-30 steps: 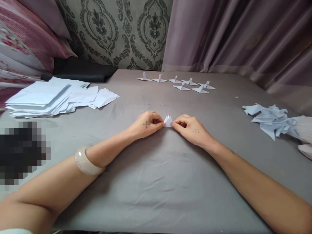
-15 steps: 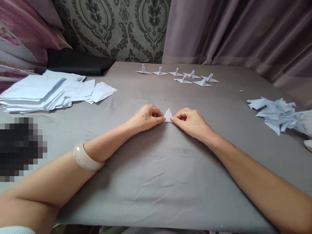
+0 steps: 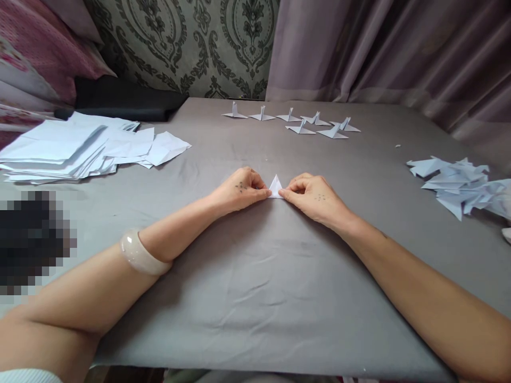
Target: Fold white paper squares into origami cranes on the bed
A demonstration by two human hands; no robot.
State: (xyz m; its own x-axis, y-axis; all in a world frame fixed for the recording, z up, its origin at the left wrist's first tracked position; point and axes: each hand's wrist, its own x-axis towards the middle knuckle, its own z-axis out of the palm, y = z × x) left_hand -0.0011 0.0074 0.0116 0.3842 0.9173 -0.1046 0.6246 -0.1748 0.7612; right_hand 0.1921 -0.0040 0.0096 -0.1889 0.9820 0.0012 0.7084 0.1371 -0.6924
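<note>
Folded paper [image 3: 275, 187] was mid-table, a small white triangle, point to the far side, flat edge to the near side, and both hands were right on it! Left hand [image 3: 239, 190] had its left corner pinched, thumb on the near face; right hand [image 3: 319, 198] matched it w/ a pinch on the right corner. Hands apart, just that bit of paper between them. Couldn't tell for sure if it touched the grey cloth [image 3: 255, 303] or hung just above, as the fingertips hid both corners.

Progress check: seven paper shapes [image 3: 333, 131] stood at the far side, five in a rough row w/ two just nearer, each w/ wings out and a bit sticking up in the middle. Those looked done, I'd say. Over on the right, a heap [image 3: 459, 183] of folded pieces lay tangled, some overlapping. The one in hand had creases but no spread wings, so by my read it was part-way, shaping incomplete.

And the left side? Big stack [image 3: 51, 142] of white paper there, approx. flat, w/ a few loose sheets [image 3: 167, 147] fanned to its right, all w/o wings: plenty unshaped, then. Black fabric [image 3: 128, 100] lay just beyond the stack.
</note>
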